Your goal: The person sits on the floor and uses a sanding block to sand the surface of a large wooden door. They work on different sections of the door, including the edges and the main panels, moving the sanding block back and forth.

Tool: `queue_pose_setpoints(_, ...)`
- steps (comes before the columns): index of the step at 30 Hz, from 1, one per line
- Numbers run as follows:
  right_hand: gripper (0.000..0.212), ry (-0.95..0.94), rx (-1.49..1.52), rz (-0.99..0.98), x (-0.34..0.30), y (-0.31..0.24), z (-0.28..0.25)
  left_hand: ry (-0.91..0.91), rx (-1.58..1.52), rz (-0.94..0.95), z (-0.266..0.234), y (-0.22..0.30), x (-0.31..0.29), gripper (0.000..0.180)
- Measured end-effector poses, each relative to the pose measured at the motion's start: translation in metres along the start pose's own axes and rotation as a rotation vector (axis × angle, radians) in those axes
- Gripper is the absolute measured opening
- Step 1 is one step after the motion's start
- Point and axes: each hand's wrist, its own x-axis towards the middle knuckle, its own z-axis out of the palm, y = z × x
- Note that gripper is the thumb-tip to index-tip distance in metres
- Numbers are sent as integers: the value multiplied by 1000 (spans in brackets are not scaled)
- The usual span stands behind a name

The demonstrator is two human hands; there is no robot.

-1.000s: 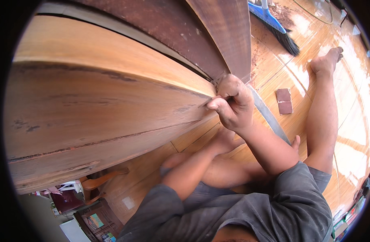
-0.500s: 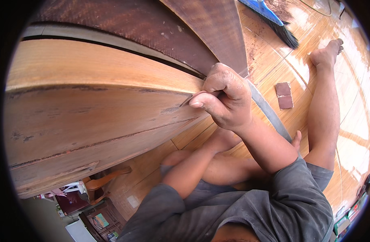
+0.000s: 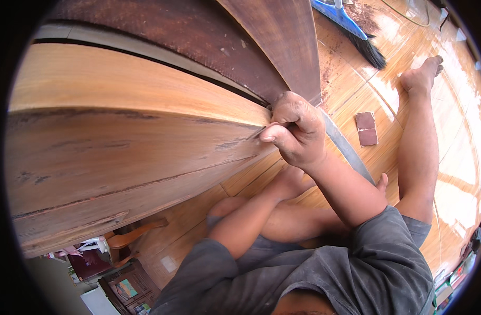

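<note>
Head view: at far left, a big wooden door (image 3: 120, 142) runs in from the rim, its pale edge (image 3: 130, 77) on top and dark scuffs along its face. Above it lie a dark panel (image 3: 162, 39) and a brown board (image 3: 274, 39). A curved wooden piece (image 3: 127, 239) shows below the door. Toward the middle, at the door's right end, a thin sheet (image 3: 259, 132) sits against the corner of that edge, pinched between the thumb and curled fingers of the right hand (image 3: 298, 128). Just below is the left hand (image 3: 294, 181), partly hidden; I cannot tell whether it grips anything. Rightward, a grey strip (image 3: 348, 149) crosses the tan floor (image 3: 190, 239). Beside it lies a creased red-brown sheet (image 3: 367, 129); a blue broom (image 3: 348, 23) with black bristles rests above, near reddish dust (image 3: 362, 16). An outstretched leg (image 3: 419, 139) lies farthest right.
</note>
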Motion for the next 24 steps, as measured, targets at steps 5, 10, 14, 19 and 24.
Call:
queue_pose_setpoints(5, 28, 45, -30, 8, 5, -12, 0, -36, 234, 6, -4, 5, 1, 61)
queue_pose_setpoints(10, 28, -70, -68, -15, 23, -17, 10, 37, -185, -47, 7, -7, -3, 56)
queue_pose_setpoints(14, 30, 47, 55, -81, 19, -12, 8, -56, 35, -30, 0, -9, 5, 56)
queue_pose_setpoints(19, 30, -15, -67, -38, 19, -21, 3, 101, 6, 87, 4, -4, 3, 54)
queue_pose_setpoints(24, 30, -28, -20, -131, 33, -26, 11, 111, -142, 95, 5, -5, 1, 56)
